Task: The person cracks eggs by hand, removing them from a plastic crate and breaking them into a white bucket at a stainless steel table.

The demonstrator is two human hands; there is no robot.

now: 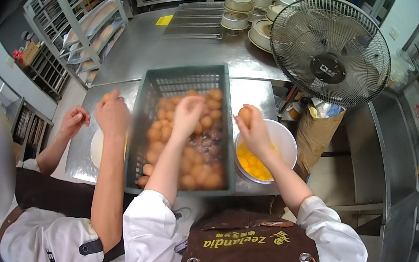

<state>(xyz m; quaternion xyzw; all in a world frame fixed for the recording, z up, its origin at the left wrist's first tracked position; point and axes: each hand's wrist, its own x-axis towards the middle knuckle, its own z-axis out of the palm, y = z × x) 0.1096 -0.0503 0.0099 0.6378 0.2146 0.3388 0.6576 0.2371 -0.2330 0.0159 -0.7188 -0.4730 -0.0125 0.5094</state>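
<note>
A brown egg [245, 116] is held in the fingers of my right hand [255, 134], above a white plastic bucket [286, 142]. Cracked eggs with yellow yolks [253, 163] cover the bucket's bottom. My left hand [189, 112], blurred, hovers over a green plastic crate [180, 69] with its fingers curled; whether anything sits in them cannot be told. Many brown eggs [185, 161] fill the lower part of the crate. A dark, wet-looking patch of shells [209, 145] lies among them.
At my left a co-worker's raised hand [112, 113] grips an egg over a pale bowl [97, 147], largely hidden by the arm. The other hand [74, 120] is nearby. A fan [329, 52] stands right of the steel table [128, 49]. Cake tins [239, 2] and a wire rack [193, 21] are farther back.
</note>
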